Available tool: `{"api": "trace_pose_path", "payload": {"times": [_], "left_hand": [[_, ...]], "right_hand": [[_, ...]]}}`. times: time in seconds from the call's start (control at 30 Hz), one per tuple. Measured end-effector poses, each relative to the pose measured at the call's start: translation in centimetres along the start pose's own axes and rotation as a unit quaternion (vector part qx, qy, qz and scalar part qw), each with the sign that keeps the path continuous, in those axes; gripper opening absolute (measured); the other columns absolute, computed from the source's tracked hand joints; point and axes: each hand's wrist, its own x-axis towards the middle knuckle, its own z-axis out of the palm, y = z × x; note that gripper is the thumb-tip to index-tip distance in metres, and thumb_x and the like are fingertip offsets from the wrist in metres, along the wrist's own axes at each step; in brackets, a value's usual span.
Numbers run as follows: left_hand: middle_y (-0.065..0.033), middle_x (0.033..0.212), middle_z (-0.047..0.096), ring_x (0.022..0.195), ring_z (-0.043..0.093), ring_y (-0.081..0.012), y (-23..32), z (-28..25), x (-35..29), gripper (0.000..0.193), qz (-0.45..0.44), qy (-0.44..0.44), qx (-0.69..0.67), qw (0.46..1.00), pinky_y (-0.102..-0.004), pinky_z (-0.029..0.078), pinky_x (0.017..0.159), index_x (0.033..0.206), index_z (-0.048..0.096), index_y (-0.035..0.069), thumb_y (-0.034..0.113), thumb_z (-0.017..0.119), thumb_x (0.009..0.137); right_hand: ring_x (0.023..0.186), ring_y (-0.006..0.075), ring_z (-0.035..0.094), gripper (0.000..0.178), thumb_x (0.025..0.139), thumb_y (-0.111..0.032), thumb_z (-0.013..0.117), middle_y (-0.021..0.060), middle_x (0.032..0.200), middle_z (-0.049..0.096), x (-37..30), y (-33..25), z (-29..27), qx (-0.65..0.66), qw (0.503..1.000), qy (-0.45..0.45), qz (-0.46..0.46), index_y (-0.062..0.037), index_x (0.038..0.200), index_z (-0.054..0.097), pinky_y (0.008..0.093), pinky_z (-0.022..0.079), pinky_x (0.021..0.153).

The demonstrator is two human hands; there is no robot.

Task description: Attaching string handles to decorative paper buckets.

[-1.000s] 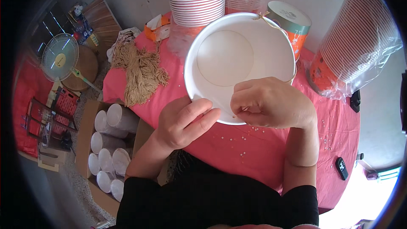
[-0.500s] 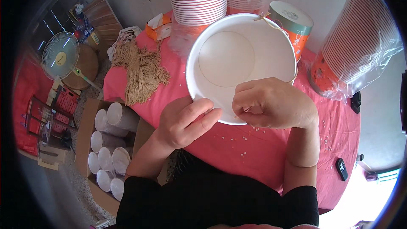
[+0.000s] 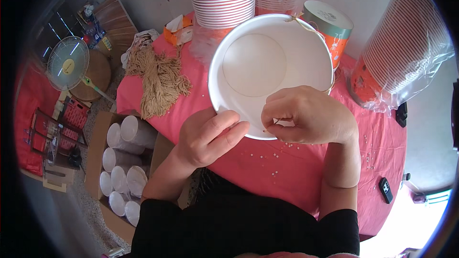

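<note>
Pink cloth (image 3: 287,186) covers table; stacked buckets (image 3: 222,0) stand at back. White-lined bucket (image 3: 256,64) lies tilted between hands, mouth toward person, tan cord (image 3: 313,29) along right rim. Left hand (image 3: 208,138): fingers bent at near rim, thumb hidden, grip cannot tell. Right hand (image 3: 308,117): thumb near curled forefinger, pinch cannot tell.

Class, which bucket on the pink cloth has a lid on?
The orange bucket with the green-edged lid, beyond the right side of the white bucket. That white bucket, by the left hand and right hand, is open; others sit nested in stacks.
</note>
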Motion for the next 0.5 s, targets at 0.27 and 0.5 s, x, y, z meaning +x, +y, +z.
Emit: {"api": "trace_pose_path", "payload": {"times": [0.27, 0.5], "left_hand": [[-0.0056, 0.096, 0.057, 0.064, 0.058, -0.0169, 0.09, -0.09, 0.08, 0.027, -0.001, -0.004, 0.002, 1.0, -0.0284, 0.047, 0.052, 0.09, 0.069, 0.003, 0.002, 0.071, 0.064], [-0.0055, 0.095, 0.057, 0.064, 0.058, -0.0166, -0.01, -0.04, 0.18, 0.027, 0.001, 0.001, -0.003, 1.0, -0.0281, 0.047, 0.052, 0.09, 0.069, 0.003, 0.002, 0.072, 0.064]], "right_hand": [[0.078, 0.0322, 0.062, 0.005, 0.078, -0.007, 0.063, 0.012, 0.077, 0.063, 0.01, -0.05, -0.02, -0.01, 1.0, 0.002, -0.007, -0.003, 0.077, 0.061, 0.0421, 0.048, 0.069], [0.079, 0.0326, 0.063, 0.005, 0.079, -0.008, 0.062, 0.0125, 0.078, 0.063, 0.06, -0.1, 0.17, -0.017, 1.0, 0.019, -0.003, -0.0033, 0.079, 0.063, 0.0427, 0.048, 0.07]]}}
